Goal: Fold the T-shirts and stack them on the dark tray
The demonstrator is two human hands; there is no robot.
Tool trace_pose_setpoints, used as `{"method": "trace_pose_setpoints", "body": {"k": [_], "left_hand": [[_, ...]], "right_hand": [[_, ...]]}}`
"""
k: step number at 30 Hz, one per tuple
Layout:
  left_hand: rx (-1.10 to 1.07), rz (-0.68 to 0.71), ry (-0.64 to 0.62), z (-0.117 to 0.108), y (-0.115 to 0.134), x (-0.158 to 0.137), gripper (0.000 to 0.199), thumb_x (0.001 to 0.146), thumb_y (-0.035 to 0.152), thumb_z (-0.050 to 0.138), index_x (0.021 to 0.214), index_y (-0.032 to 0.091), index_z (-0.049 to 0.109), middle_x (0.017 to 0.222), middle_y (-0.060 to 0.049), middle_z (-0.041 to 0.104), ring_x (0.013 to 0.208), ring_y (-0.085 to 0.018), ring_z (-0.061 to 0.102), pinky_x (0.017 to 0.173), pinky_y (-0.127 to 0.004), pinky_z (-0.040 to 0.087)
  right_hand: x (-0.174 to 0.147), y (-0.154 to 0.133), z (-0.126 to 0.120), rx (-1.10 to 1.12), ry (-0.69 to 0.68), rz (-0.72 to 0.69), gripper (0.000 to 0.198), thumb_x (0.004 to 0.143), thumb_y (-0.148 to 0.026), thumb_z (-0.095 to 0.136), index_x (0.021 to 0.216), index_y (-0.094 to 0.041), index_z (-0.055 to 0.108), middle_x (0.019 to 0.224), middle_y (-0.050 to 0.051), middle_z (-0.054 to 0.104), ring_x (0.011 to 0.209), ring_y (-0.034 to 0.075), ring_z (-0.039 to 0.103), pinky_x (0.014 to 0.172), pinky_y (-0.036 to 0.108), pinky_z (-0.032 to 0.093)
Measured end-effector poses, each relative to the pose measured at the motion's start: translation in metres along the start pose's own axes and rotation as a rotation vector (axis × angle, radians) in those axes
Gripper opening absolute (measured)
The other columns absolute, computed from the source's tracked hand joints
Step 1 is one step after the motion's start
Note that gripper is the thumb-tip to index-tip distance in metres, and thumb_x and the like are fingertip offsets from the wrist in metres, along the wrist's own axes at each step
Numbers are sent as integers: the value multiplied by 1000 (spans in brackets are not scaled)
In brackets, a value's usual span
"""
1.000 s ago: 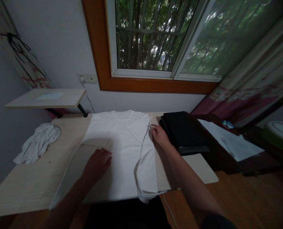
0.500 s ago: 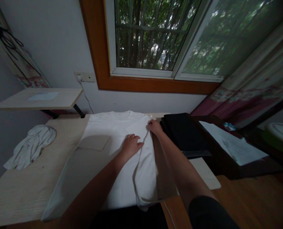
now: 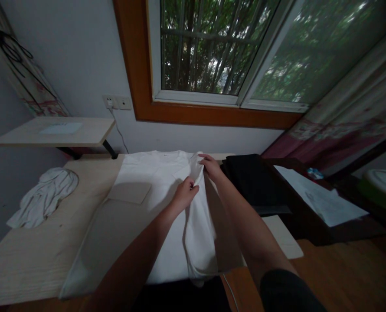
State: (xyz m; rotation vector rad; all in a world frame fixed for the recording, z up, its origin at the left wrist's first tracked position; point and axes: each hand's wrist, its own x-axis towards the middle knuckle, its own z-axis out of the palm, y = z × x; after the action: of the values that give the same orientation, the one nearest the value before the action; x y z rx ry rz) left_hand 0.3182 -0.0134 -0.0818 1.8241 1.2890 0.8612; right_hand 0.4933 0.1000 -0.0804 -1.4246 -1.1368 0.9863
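Note:
A white T-shirt (image 3: pixel 162 216) lies spread on the table, its collar toward the wall and its right side folded inward in a long strip. My left hand (image 3: pixel 185 193) pinches the cloth at the inner part of that fold. Up near the shoulder, my right hand (image 3: pixel 210 167) grips the shirt's folded edge, lifting a bit of fabric. The left sleeve (image 3: pixel 130 193) rests folded flat over the body of the shirt. My fingertips are partly hidden by the cloth and by the hands themselves.
A crumpled white cloth (image 3: pixel 45 197) sits on the wooden table (image 3: pixel 27 264) at left, below a small raised shelf (image 3: pixel 53 136). Folded black garments (image 3: pixel 253 180) are stacked to the right. Papers (image 3: pixel 318 197) lie on a dark surface beyond them. A window (image 3: pixel 212 52) faces me.
My left hand has gone from lying spread on the shirt to pinching its fold, slightly to the right. Fabric near my right hand is now raised at the shoulder.

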Motion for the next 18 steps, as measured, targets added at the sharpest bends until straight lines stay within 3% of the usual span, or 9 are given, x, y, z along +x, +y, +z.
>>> {"method": "trace_pose_setpoints", "body": {"k": [4, 8, 10, 14, 16, 18], "left_hand": [[-336, -15, 24, -50, 1, -15, 14, 85, 28, 59, 85, 23, 46, 71, 7, 54, 63, -10, 53, 59, -21, 37], [-333, -77, 110, -111, -6, -34, 20, 81, 34, 63, 85, 24, 46, 66, 9, 52, 52, -9, 47, 52, -21, 35], [-308, -113, 193, -142, -15, -46, 22, 80, 37, 63, 83, 24, 46, 63, 9, 49, 51, -9, 45, 50, -21, 35], [-264, -214, 276, -197, -50, -74, 28, 77, 42, 66, 86, 23, 48, 69, 7, 51, 57, -10, 50, 51, -21, 40], [-228, -287, 303, -218, -75, -90, 33, 75, 45, 68, 91, 23, 49, 74, 6, 55, 62, -12, 56, 54, -23, 45], [-178, -398, 246, -234, -102, -105, 40, 74, 47, 66, 101, 23, 49, 79, 4, 61, 61, -15, 60, 55, -28, 49]], "right_hand": [[0, -28, 42, 101, -54, -28, 53, 61, -28, 61, 113, -21, 69, 86, -2, 67, 69, 14, 59, 65, 26, 49], [1, -55, 103, 97, -101, -103, 52, 68, -25, 59, 119, -20, 70, 87, -1, 65, 68, 14, 57, 69, 30, 53], [-2, -66, 138, 3, -98, -189, 50, 73, -22, 58, 121, -19, 71, 96, 1, 66, 78, 16, 61, 80, 34, 55], [-18, -72, 199, -185, -217, -380, 46, 84, -19, 60, 129, -20, 69, 123, 6, 65, 112, 22, 61, 104, 40, 49], [-32, -64, 218, -248, -372, -421, 45, 89, -21, 61, 134, -21, 66, 126, 7, 65, 115, 22, 61, 105, 41, 48], [-49, -50, 226, -345, -509, -478, 46, 92, -22, 63, 138, -22, 63, 123, 7, 67, 114, 21, 61, 106, 40, 47]]}}
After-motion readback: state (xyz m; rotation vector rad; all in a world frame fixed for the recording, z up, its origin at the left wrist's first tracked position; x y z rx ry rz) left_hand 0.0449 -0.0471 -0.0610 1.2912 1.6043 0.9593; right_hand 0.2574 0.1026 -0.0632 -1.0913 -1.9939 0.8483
